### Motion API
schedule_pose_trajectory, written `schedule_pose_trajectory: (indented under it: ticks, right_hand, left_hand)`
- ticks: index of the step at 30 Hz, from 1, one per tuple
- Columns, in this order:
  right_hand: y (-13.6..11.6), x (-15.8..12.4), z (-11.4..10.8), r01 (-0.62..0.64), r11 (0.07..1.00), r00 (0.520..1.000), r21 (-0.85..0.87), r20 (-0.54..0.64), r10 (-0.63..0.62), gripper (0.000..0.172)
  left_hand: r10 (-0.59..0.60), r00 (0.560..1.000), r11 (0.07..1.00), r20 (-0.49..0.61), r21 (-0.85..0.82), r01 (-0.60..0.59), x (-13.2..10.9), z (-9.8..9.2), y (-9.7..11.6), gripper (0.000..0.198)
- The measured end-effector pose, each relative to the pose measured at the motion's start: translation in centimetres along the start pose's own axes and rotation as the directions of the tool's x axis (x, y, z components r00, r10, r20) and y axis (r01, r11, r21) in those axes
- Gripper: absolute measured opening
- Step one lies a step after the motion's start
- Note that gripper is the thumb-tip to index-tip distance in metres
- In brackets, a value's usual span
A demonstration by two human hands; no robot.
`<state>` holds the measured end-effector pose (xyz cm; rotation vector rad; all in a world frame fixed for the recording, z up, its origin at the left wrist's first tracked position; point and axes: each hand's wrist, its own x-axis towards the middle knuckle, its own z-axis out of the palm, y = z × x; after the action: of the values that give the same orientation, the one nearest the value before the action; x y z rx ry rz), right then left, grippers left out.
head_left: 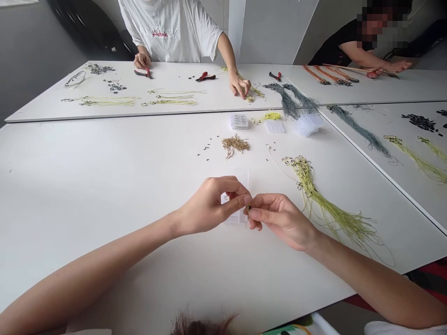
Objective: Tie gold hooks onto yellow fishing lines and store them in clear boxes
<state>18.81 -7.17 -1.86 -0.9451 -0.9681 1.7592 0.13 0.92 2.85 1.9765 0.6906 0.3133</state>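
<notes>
The right hand (282, 221) makes a narrow pinch on a small dark piece (249, 210), too small for telling its kind, and the left hand (209, 207) has its fingertips just beside it, but I cannot tell if they hold it too. Right of the grip lies a bundle of yellow-green cords (314, 200) on the white table (104, 186); ahead are a heap of gold hooks (235, 144) and clear plastic boxes (239, 122).

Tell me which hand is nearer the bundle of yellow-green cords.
Right. The right hand is close to the lower left of the yellow-green cord bundle; the left hand is farther left, on the right hand's far side.
</notes>
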Motion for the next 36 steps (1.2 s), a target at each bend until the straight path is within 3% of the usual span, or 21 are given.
schedule_pose_trajectory:
  ticks: [9, 19, 26, 30, 36]
  right_hand:
    - [0.0, 0.0, -0.1, -0.034, 0.995, 0.999, -0.093, 0.002, 0.034, 0.011]
    - [0.0, 0.0, -0.1, -0.029, 0.998, 0.999, -0.057, -0.02, 0.028, 0.01]
    - [-0.5, 0.2, -0.3, 0.016, 0.995, 0.985, -0.1, -0.172, -0.033, 0.009]
    - [-0.6, 0.3, -0.5, 0.107, 0.989, 0.962, -0.099, -0.242, -0.128, 0.005]
    - [-0.2, 0.1, -0.4, 0.161, 0.985, 0.942, -0.059, -0.289, -0.171, 0.004]
  left_hand:
    - [0.031, 0.999, 0.999, 0.024, 0.02, -0.031, -0.1, -0.1, 0.0, 0.025]
    - [-0.086, 0.994, 0.98, 0.069, -0.176, 0.097, 0.2, -0.4, 0.0, 0.033]
    - [-0.169, 0.986, 0.928, 0.004, -0.336, 0.16, 0.5, -0.2, -0.6, 0.027]
    - [-0.17, 0.985, 0.847, -0.001, -0.512, 0.146, 0.6, 1.0, -1.3, 0.022]
    - [-0.111, 0.985, 0.588, 0.128, -0.791, 0.169, 0.4, 3.5, -1.7, 0.021]
